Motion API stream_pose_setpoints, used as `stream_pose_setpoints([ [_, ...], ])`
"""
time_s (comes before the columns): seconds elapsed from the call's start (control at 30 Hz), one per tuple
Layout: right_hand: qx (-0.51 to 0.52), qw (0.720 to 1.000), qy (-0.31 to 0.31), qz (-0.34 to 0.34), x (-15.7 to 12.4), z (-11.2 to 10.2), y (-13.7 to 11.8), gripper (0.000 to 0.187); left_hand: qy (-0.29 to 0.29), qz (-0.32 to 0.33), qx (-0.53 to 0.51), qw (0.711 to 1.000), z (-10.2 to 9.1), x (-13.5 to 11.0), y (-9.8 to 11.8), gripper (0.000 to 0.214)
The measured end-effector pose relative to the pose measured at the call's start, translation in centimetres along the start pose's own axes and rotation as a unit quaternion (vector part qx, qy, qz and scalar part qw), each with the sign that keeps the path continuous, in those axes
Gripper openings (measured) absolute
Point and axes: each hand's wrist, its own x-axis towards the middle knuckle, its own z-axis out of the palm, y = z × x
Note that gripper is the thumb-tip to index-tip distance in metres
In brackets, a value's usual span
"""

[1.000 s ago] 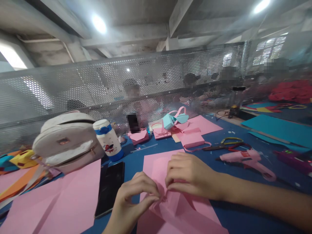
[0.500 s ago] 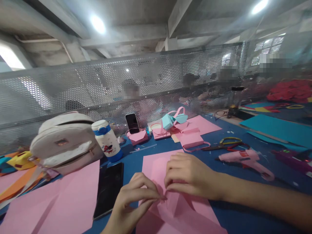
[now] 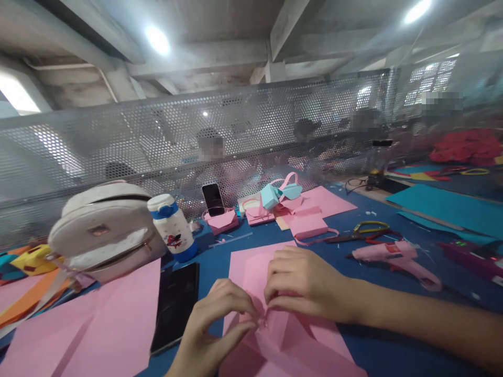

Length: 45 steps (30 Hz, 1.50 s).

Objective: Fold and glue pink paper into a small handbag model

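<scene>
A folded sheet of pink paper [image 3: 245,267] lies in front of me, with a raised crease [image 3: 278,330] near its middle. My right hand [image 3: 301,280] rests on it with curled fingers, its thumb and forefinger closed on the fold. At the left of the same fold is my left hand [image 3: 220,324]. Its forefinger touches the paper by a small shiny spot, and the thumb stands slightly apart from it. The paper hides some of the right fingertips.
Left of the paper are a black tablet [image 3: 176,306], a large pink sheet [image 3: 106,319], a bottle [image 3: 173,230] and a white backpack [image 3: 102,225]. To the right lie a pink glue gun [image 3: 396,254] and scissors [image 3: 369,230]. Small paper bags [image 3: 308,225] stand behind.
My left thumb has drawn back a little from the fold, parting from the forefinger. The right hand and the pink paper look unmoved.
</scene>
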Motion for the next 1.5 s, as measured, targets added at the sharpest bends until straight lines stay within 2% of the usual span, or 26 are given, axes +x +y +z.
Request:
stream_pose_setpoints([
  [0.2,-0.008,1.0,-0.013,0.005,-0.02,-0.11,0.04,0.018,-0.013,-0.049,-0.03,0.998,0.05,0.14,0.3,0.027],
  [0.37,-0.002,1.0,-0.007,-0.001,-0.09,-0.04,0.14,0.022,-0.025,-0.068,-0.045,0.996,0.07,0.26,0.18,0.018],
  [0.67,-0.002,1.0,0.001,-0.008,-0.05,0.07,0.18,0.02,-0.055,-0.046,-0.048,0.996,-0.32,0.26,0.32,0.011],
  [1.13,-0.003,1.0,0.002,-0.006,0.04,-0.23,0.06,0.019,-0.076,-0.011,0.016,0.997,-0.71,0.32,0.33,0.012],
  [1.27,-0.001,1.0,0.005,0.001,0.07,-0.27,0.04,0.019,-0.063,-0.03,0.018,0.997,-0.88,0.45,0.38,0.017],
  [1.43,-0.001,1.0,0.015,-0.003,0.01,-0.06,0.05,0.017,-0.017,-0.073,0.007,0.997,-0.76,0.5,0.65,0.02],
  [1.5,-0.002,1.0,0.014,-0.002,0.0,-0.03,0.05,0.016,-0.013,-0.067,0.014,0.998,-0.62,0.47,0.79,0.018],
])
